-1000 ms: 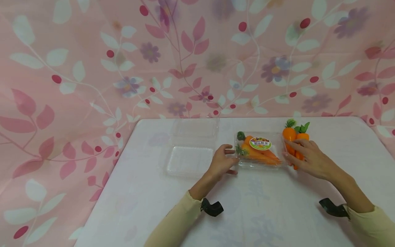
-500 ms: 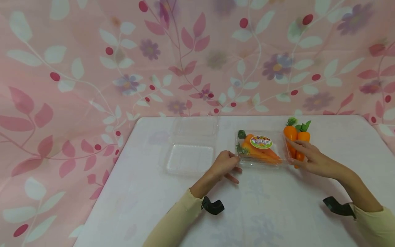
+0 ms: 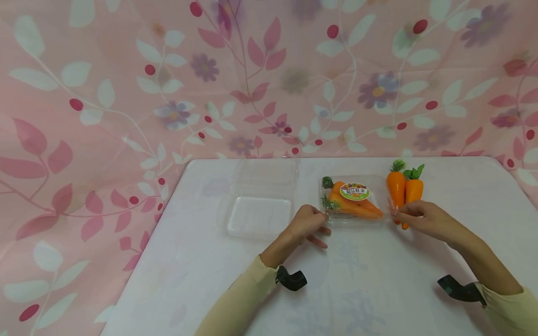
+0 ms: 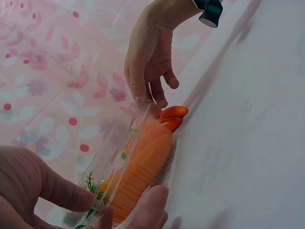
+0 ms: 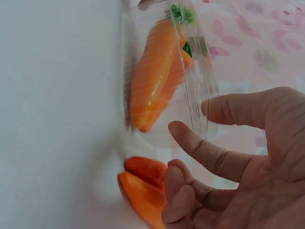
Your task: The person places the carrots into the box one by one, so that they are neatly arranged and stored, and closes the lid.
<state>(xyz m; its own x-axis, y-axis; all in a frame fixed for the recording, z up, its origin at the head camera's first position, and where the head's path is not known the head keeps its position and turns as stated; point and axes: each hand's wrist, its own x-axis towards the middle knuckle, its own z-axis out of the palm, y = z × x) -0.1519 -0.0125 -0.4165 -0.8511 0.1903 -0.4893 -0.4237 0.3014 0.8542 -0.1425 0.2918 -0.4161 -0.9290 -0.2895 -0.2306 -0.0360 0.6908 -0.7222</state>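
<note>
A clear plastic clamshell box (image 3: pixel 374 187) with a round label on its lid lies closed or nearly so, carrots (image 3: pixel 345 205) visible inside. My left hand (image 3: pixel 306 225) pinches its near left corner; in the left wrist view the thumb (image 4: pixel 69 194) rests on the rim. At the near right corner my right hand (image 3: pixel 433 221) holds the rim between thumb and index finger, the other fingers curled loosely in the right wrist view. Two loose carrots (image 3: pixel 396 185) with green tops lie just right of the box, their lower ends beside my right fingers.
A second clear plastic box (image 3: pixel 259 217) stands left of my left hand, its lid (image 3: pixel 266 172) folded back toward the wall. A pink floral cloth (image 3: pixel 269 84) hangs behind the white table (image 3: pixel 189 270).
My left hand has gone from spread fingers beside the box to pinching its near left corner. My right hand has slid down the right side to the near corner.
</note>
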